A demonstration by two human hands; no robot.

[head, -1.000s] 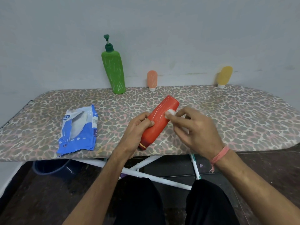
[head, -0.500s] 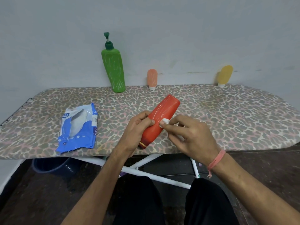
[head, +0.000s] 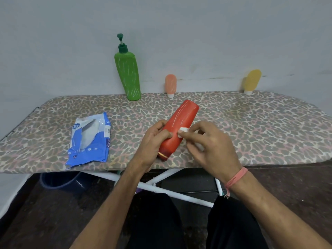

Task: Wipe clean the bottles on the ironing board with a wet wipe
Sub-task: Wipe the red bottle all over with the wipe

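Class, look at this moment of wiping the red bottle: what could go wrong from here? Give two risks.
1. The red bottle is gripped only near its cap end by the left hand, so it may slip under pressure.
2. The wipe is bunched small under the right hand, so marks could be missed.

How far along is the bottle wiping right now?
Done: nothing looks finished. In hand: the left hand grips the red bottle while the right hand pinches the wet wipe against it; white streaks remain. Left: the green pump bottle, still streaked, plus the orange tube and yellow tube.
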